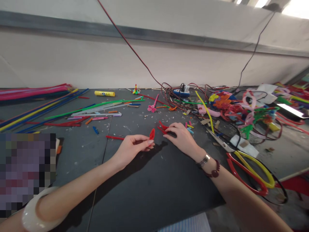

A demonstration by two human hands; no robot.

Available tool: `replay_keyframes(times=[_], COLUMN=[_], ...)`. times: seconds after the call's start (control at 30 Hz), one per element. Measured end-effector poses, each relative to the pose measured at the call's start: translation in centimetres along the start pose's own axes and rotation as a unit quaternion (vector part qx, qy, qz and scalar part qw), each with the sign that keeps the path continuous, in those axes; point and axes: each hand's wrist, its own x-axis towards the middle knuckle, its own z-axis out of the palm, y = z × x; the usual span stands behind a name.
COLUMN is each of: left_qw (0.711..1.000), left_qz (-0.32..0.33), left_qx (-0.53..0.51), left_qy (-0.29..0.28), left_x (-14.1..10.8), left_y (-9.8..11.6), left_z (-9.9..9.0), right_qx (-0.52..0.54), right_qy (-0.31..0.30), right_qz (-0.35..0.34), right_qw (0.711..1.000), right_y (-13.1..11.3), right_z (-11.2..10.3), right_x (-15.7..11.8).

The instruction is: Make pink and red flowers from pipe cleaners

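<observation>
My left hand (138, 143) is closed, pinching a bent, fuzzy red pipe cleaner (152, 133) between thumb and fingers, its looped tip pointing up. To its right, my right hand (180, 137) is low over the dark table, thumb and fingers curved and a little apart. Short red pipe cleaner pieces (163, 126) lie at its fingertips; whether the fingers touch them is hard to tell. Another red pipe cleaner (114, 137) is on the table just left of my left hand.
Large scissors (238, 158) with red and yellow handles lie right of my right forearm. Behind are a pink flower (152, 108), a yellow glue stick (104, 93), and tangled cables (169, 91). Pipe cleaner bundles (36, 91) lie left; colourful finished shapes (222, 101) pile up right.
</observation>
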Motion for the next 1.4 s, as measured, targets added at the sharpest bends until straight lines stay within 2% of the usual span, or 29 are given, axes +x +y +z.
replay_keyframes(times=[0.13, 0.2, 0.27, 0.3, 0.4, 0.47, 0.6, 0.67, 0.8, 0.9, 1.0, 1.27, 1.4], left_qw=[0.998, 0.993, 0.987, 0.987, 0.991, 0.994, 0.997, 0.997, 0.995, 0.996, 0.997, 0.993, 0.985], left_qz=[0.036, 0.068, 0.092, 0.093, 0.068, 0.053, 0.037, 0.03, 0.019, 0.028, 0.038, 0.091, 0.113], left_qx=[0.041, 0.062, 0.088, 0.102, 0.111, 0.091, 0.058, 0.059, 0.072, 0.072, 0.066, 0.055, 0.101], left_qy=[0.037, 0.079, 0.095, 0.08, -0.012, -0.041, -0.035, -0.051, -0.071, -0.046, -0.024, 0.044, 0.082], left_x=[0.1, 0.1, 0.1, 0.0, -0.1, -0.2, -0.1, -0.1, -0.1, -0.1, 0.0, 0.0, 0.1], left_y=[0.0, 0.1, 0.2, 0.2, 0.3, 0.2, 0.1, 0.1, 0.0, 0.0, 0.1, 0.3, 0.3], left_z=[-0.1, -0.2, -0.2, -0.2, -0.1, -0.1, -0.1, -0.1, 0.0, 0.0, 0.1, -0.1, -0.3], right_qx=[0.001, 0.014, 0.03, 0.038, 0.057, 0.079, 0.128, 0.138, 0.078, -0.015, -0.049, 0.01, 0.099], right_qy=[-0.022, -0.048, -0.073, -0.078, -0.069, -0.057, -0.039, -0.033, 0.011, 0.044, 0.021, 0.02, -0.034], right_qz=[-0.027, -0.071, -0.124, -0.146, -0.175, -0.17, -0.154, -0.15, -0.13, -0.046, 0.01, 0.016, 0.019], right_qw=[0.999, 0.996, 0.989, 0.985, 0.981, 0.981, 0.979, 0.978, 0.988, 0.998, 0.999, 1.0, 0.994], right_y=[-0.8, -1.5, -2.2, -2.6, -3.4, -3.6, -3.7, -3.7, -2.5, -0.5, 1.0, 0.6, -0.4], right_z=[0.0, -0.4, -0.7, -0.9, -1.1, -1.2, -1.2, -1.2, -1.1, -0.8, -0.4, -0.4, -0.6], right_x=[-0.1, -0.2, -0.5, -0.6, -0.8, -0.9, -0.9, -0.9, -0.5, 0.0, 0.3, 0.5, 0.3])
